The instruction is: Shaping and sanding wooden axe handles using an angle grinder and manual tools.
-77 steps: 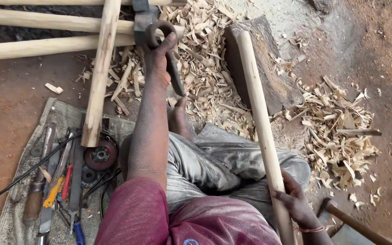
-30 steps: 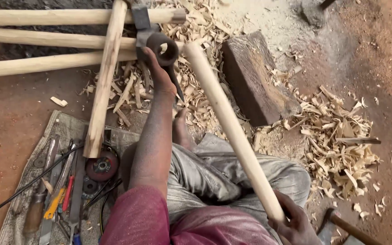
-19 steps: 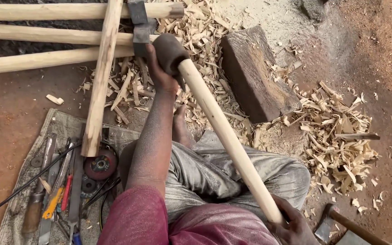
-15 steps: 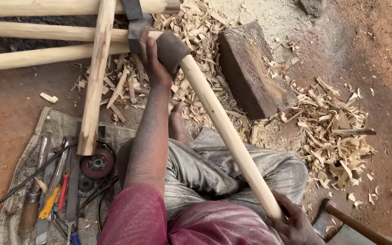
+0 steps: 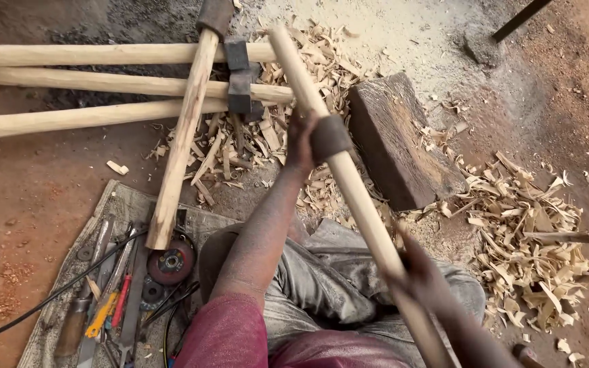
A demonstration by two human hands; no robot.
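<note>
I was looking at an open-air woodworking yard on bare red earth point(image 5: 28, 204). Pale shavings point(image 5: 533, 232) littered the ground around a dark chopping block point(image 5: 403, 143). Peeled poles point(image 5: 90, 85) lay stacked at the top edge. On a cloth point(image 5: 114, 204) at the bottom left lay files point(image 5: 97, 255), a grinding disc point(image 5: 170, 261) and a cable point(image 5: 42, 303).

Three pale wooden poles point(image 5: 103, 85) lie side by side on the red earth floor point(image 5: 28, 197), and a fourth pole point(image 5: 182, 140) lies slanted across them with a dark metal head point(image 5: 238, 75) beside it. Wood shavings point(image 5: 533, 238) are heaped to the right of a dark wooden block point(image 5: 403, 140). A grey cloth point(image 5: 114, 204) carries hand tools point(image 5: 107, 300), a grinding disc point(image 5: 170, 261) and a black cable point(image 5: 49, 300).
</note>
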